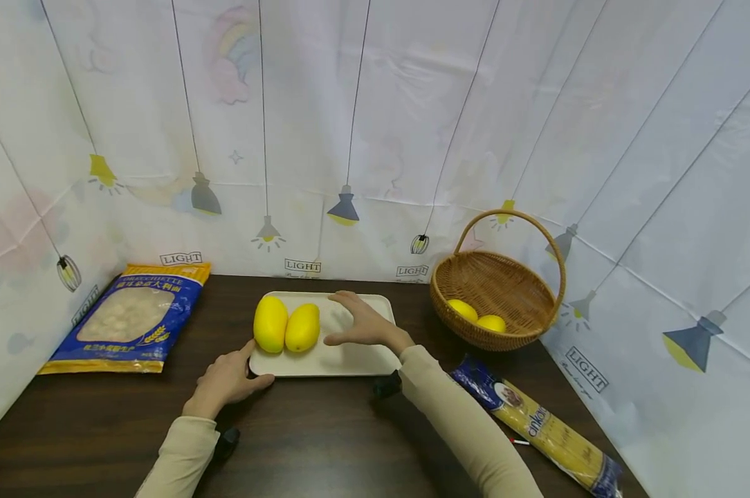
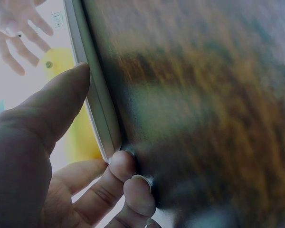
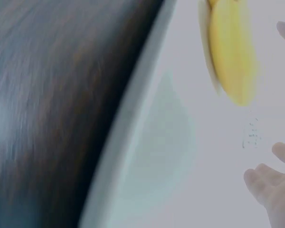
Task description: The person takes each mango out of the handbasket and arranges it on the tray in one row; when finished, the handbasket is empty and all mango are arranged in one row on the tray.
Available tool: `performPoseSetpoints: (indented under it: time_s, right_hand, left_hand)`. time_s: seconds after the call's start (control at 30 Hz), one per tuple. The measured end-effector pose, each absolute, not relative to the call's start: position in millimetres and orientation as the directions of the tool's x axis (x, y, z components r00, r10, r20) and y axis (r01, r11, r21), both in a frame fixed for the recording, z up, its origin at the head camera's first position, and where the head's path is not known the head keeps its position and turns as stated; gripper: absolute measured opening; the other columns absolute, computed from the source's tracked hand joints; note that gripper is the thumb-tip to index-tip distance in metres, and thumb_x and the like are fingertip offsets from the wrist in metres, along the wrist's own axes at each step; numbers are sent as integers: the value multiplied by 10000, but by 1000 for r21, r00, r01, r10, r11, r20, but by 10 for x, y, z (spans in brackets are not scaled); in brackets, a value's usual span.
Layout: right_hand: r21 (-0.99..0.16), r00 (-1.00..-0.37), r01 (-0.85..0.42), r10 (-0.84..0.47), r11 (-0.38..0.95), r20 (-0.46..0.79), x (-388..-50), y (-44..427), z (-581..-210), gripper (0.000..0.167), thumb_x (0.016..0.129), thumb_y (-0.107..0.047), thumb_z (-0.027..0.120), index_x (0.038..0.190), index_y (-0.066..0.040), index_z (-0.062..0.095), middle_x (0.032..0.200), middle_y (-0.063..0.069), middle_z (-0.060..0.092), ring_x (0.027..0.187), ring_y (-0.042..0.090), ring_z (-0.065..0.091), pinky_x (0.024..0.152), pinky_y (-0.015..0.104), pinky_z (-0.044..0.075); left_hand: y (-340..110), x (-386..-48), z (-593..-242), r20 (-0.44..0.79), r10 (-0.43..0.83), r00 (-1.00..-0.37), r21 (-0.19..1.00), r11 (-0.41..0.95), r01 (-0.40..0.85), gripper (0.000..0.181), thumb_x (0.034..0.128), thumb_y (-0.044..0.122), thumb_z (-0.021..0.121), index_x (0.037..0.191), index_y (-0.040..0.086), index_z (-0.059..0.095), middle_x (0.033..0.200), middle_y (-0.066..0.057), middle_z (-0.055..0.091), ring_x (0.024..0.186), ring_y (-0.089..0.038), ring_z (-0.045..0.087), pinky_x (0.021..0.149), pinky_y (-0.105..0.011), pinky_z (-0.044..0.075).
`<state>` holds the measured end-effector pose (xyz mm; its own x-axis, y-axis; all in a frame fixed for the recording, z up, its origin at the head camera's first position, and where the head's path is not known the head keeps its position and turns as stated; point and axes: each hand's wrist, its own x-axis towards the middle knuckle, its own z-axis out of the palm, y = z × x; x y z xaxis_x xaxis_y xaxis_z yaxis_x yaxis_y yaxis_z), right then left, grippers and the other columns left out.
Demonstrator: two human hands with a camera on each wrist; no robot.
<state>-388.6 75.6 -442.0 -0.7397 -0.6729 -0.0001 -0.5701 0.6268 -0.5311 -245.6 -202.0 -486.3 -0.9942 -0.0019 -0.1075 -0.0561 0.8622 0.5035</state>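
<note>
A white rectangular tray [image 1: 350,360] lies on the dark wood table, with two yellow mangoes [image 1: 270,324] side by side at its left end. My left hand [image 1: 225,379] holds the tray's near left corner. In the left wrist view its thumb [image 2: 61,102] lies along the rim, and the curled fingertips [image 2: 122,164] meet the corner. Over the tray's middle is my right hand [image 1: 369,324], fingers spread apart and holding nothing. It is to the right of the mangoes, apart from them. The right wrist view shows a mango [image 3: 232,52] beyond the fingers.
At the back right stands a wicker basket [image 1: 506,277] with a tall handle and two yellow fruits [image 1: 490,323] inside. A long pasta packet [image 1: 543,429] lies to the right of my forearm. A blue and yellow pasta bag [image 1: 129,315] rests at the back left. Printed curtains [image 1: 412,138] border the table.
</note>
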Motion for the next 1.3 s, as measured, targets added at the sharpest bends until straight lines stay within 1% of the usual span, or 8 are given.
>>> performPoseSetpoints:
  time_s: [0.27,0.5,0.63,0.73,0.93,1.0,1.17,1.3]
  right_hand:
    - [-535,-797,-520,-604,665,23,-3891,1128,-4166,933,801,-548,781,1571,-282,324,1656,25,277,1510,279,330,1190,558,347]
    - [-552,-813,-516,-577,655,75,-3898,1485,-3930,925,840,-516,755,1583,-207,299,1654,84,280,1465,378,390,1153,560,399]
    - [-547,-832,-503,-546,669,97,-3891,1704,-3843,914,848,-494,756,1582,-194,301,1654,115,274,1435,413,419,1137,558,416]
    - [-541,-845,-497,-520,679,123,-3910,1883,-3799,898,849,-460,768,1575,-184,317,1641,125,299,1436,409,414,1139,570,409]
    - [-488,-887,-452,-436,747,154,-3956,2247,-3736,907,865,-515,732,1586,-181,294,1646,142,291,1491,411,324,1156,646,333]
    - [-498,-904,-418,-403,760,143,-3959,2350,-3726,919,868,-533,725,1589,-172,284,1651,149,277,1517,409,274,1171,659,296]
    - [-505,-931,-357,-342,786,126,-3982,2560,-3747,903,877,-567,700,1583,-171,297,1641,163,282,1493,425,304,1155,661,315]
    - [-482,-935,-350,-328,803,131,-3993,2691,-3754,869,904,-550,670,1580,-146,302,1635,199,285,1487,447,301,1152,672,306]
  left_hand:
    - [-2033,-2464,-4858,-118,4,-993,501,864,-56,971,862,563,711,1592,100,269,1484,-297,478,1224,-580,534,861,-754,456]
    - [-2046,-2472,-4862,-112,5,-994,501,864,-52,962,866,549,713,1590,96,271,1480,-302,480,1230,-576,533,863,-758,454]
    - [-2043,-2465,-4862,-112,7,-994,497,866,-50,970,861,556,714,1588,87,275,1471,-305,487,1219,-577,538,851,-756,459]
    - [-2036,-2456,-4853,-115,5,-993,499,865,-54,970,861,556,713,1586,81,278,1470,-303,489,1220,-575,539,859,-756,458]
    - [-2039,-2460,-4847,-111,6,-994,499,865,-51,973,858,566,712,1582,75,286,1466,-305,491,1213,-572,544,853,-753,461]
    - [-2043,-2465,-4851,-111,6,-994,499,865,-51,967,861,562,709,1584,81,284,1468,-302,491,1216,-570,544,853,-752,462]
    - [-2046,-2472,-4847,-118,7,-993,501,864,-54,962,866,556,709,1585,82,282,1472,-301,488,1225,-571,539,866,-754,458]
    - [-2039,-2471,-4837,-121,10,-993,504,862,-53,954,871,548,708,1584,79,283,1474,-303,487,1233,-568,537,874,-758,454]
